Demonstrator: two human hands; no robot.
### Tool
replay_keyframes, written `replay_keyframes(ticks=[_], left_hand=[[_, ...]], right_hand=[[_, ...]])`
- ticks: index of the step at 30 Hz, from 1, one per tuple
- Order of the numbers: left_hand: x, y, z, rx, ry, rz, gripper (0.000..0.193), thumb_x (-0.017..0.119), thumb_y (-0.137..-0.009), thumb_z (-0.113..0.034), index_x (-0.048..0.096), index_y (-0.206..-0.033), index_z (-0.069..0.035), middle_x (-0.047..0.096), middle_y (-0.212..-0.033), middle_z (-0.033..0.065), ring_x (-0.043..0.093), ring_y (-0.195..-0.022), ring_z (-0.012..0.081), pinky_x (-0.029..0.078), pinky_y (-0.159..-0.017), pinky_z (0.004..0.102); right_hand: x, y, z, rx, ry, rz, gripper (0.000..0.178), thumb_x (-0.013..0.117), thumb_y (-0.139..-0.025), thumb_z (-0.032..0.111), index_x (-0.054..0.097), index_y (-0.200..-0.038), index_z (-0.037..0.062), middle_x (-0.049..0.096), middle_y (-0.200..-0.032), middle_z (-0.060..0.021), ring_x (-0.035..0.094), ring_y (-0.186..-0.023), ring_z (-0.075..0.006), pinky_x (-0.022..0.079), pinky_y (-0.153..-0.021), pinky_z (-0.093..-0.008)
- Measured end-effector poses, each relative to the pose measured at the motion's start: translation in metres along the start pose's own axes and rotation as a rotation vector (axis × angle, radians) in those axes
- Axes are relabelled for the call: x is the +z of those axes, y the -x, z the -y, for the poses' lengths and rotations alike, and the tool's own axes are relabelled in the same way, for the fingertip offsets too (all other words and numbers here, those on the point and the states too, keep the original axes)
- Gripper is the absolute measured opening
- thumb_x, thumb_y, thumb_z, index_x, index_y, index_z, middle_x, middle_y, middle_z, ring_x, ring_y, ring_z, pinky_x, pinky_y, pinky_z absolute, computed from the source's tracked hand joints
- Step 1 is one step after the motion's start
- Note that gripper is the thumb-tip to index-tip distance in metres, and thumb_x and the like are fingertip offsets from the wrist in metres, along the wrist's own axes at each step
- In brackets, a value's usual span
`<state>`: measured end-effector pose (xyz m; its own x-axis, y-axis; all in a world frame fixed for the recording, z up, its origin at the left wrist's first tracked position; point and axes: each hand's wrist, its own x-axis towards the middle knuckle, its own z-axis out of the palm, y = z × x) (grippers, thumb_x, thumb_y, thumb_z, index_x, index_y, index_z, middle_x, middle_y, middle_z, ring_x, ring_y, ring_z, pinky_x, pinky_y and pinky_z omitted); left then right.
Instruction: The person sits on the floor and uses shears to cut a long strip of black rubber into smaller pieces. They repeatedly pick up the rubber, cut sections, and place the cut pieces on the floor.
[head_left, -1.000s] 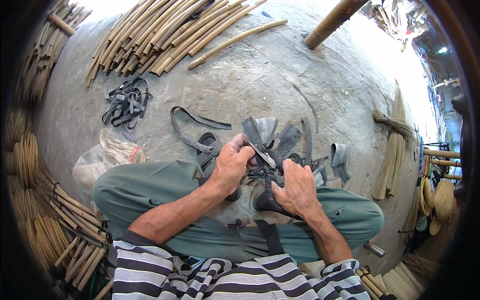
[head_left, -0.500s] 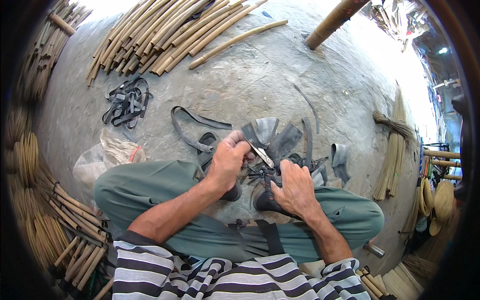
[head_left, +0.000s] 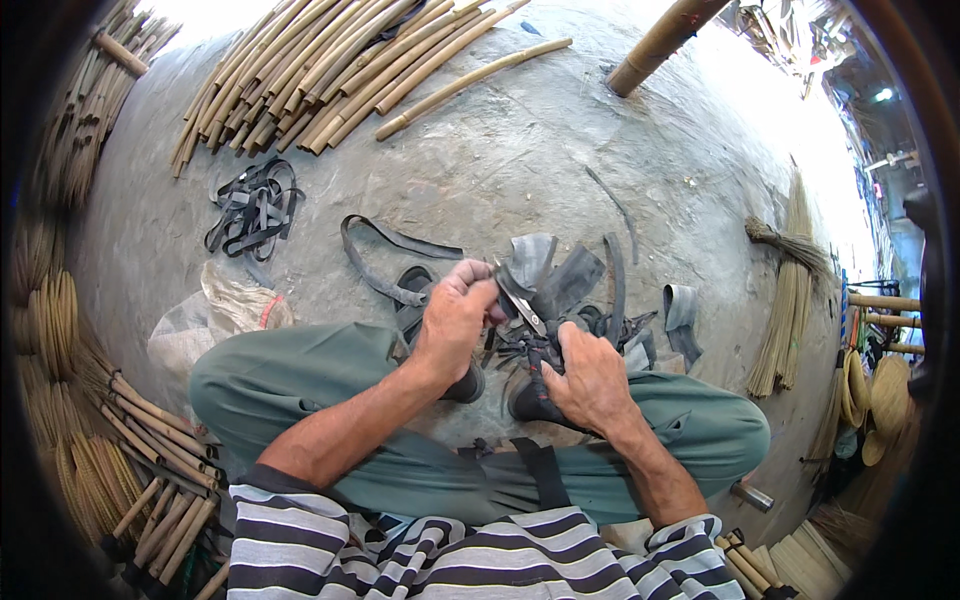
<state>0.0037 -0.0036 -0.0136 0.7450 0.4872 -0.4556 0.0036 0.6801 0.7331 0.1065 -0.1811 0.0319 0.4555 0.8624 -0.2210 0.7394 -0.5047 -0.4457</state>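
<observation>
My right hand (head_left: 592, 378) is closed round the dark-wrapped handles of a pair of scissors (head_left: 528, 314), whose metal blades point up and left. Pinched in the fingers of my left hand (head_left: 460, 312) is a black rubber strip (head_left: 512, 280), which meets the blades. Just beyond the scissors, wider rubber pieces (head_left: 572, 281) lie fanned out on the floor. Small dark scraps are heaped under and beside my right hand. Part of the strip is hidden behind my left fingers.
A long rubber strap (head_left: 400, 238) curves beyond my left hand, near a tangle of straps (head_left: 255, 210). Bamboo poles (head_left: 330, 75) lie at the far left. A bundle of thin sticks (head_left: 785, 330) is at the right. My folded legs (head_left: 300, 375) flank the work.
The rubber strip at the blades has tilted and shows less of its face. The scissor blades have shifted slightly. Both hands stay almost in place.
</observation>
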Motion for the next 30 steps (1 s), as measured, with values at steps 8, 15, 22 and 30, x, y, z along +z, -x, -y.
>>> replay_keyframes(ticks=[8,15,22,30], left_hand=[[0.000,0.002,0.003,-0.014,-0.144,0.036,0.014,0.057,-0.099,-0.012,0.063,-0.107,-0.004,0.063,-0.091,0.0014,0.057,-0.078,0.0092,0.050,-0.074,0.0271],[-0.001,-0.005,0.006,0.054,-0.262,0.185,0.042,0.061,-0.093,-0.007,0.053,-0.134,-0.004,0.062,-0.127,0.0095,0.062,-0.113,0.0181,0.049,-0.099,0.0367],[0.001,-0.002,0.021,0.155,-0.647,0.302,0.038,0.063,-0.101,-0.019,0.057,-0.136,-0.003,0.053,-0.147,0.0135,0.056,-0.122,0.0225,0.045,-0.104,0.0374],[0.006,-0.001,0.024,0.036,-0.553,0.305,0.035,0.053,-0.111,-0.034,0.067,-0.121,-0.004,0.067,-0.126,0.0084,0.061,-0.108,0.0166,0.050,-0.092,0.0336]], right_hand=[[-0.003,0.002,-0.001,0.053,-0.014,0.002,0.040,0.076,-0.086,0.032,0.053,-0.101,0.0022,0.066,-0.085,-0.0234,0.067,-0.083,-0.0459,0.053,-0.072,-0.0539],[-0.006,0.006,-0.004,0.069,-0.118,-0.064,0.043,0.074,-0.088,0.040,0.055,-0.094,0.0020,0.068,-0.083,-0.0216,0.070,-0.080,-0.0426,0.056,-0.070,-0.0516],[-0.002,0.017,0.001,-0.029,-0.142,-0.007,0.048,0.073,-0.089,0.044,0.054,-0.094,0.0009,0.069,-0.082,-0.0202,0.072,-0.079,-0.0407,0.056,-0.068,-0.0507],[-0.004,0.021,-0.003,-0.017,-0.154,0.054,0.047,0.072,-0.092,0.043,0.054,-0.092,-0.0001,0.069,-0.080,-0.0211,0.072,-0.077,-0.0421,0.055,-0.066,-0.0531]])
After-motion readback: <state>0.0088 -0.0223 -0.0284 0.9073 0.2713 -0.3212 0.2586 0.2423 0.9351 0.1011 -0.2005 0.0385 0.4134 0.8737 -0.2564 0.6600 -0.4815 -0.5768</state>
